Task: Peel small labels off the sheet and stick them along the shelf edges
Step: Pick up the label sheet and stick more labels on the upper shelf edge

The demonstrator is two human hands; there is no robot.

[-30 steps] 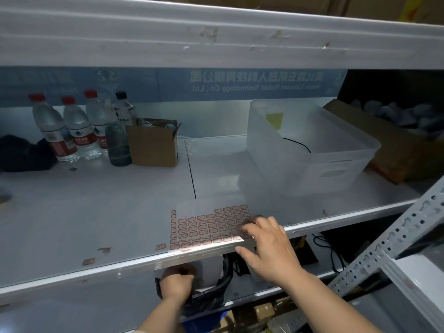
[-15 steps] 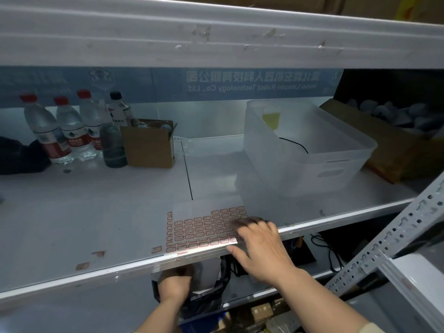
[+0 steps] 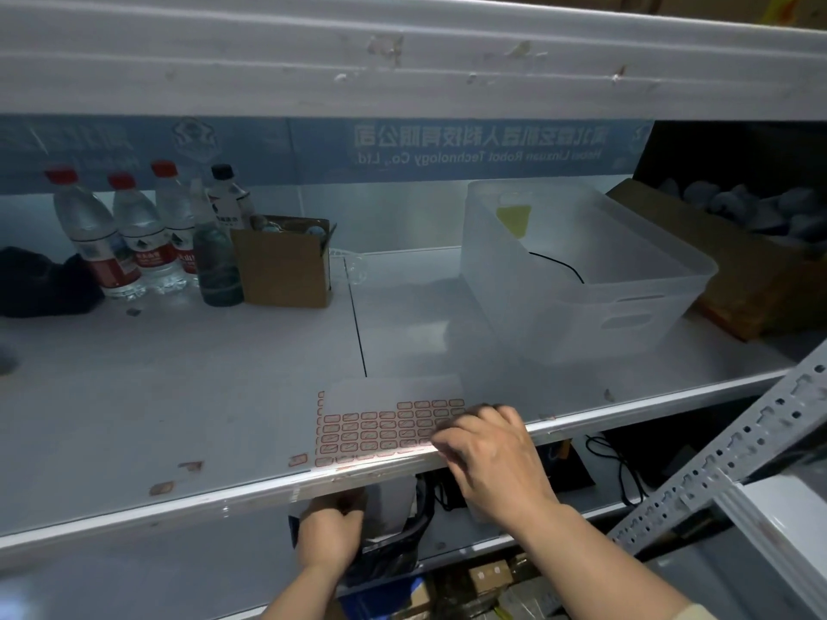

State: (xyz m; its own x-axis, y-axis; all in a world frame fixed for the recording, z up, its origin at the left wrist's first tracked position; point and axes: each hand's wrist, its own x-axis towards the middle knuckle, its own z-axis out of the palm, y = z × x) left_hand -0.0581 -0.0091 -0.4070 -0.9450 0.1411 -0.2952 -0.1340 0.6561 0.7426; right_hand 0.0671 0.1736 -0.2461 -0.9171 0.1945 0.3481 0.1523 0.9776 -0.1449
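Two hands work at the shelf edge [image 3: 581,420]. The right hand [image 3: 488,458] lies on the near right corner of the label sheet [image 3: 385,422], fingers curled onto it. The left hand [image 3: 329,530] sits below the edge, fingers curled; whether it holds anything I cannot tell. A stuck label [image 3: 297,459] lies left of the sheet.

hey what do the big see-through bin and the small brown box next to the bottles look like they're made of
Bin: apparently frosted translucent plastic, since a black cord inside shows through its wall, and it has moulded handle slots. Small box: looks like matte brown corrugated cardboard, with open folded flaps at the top.
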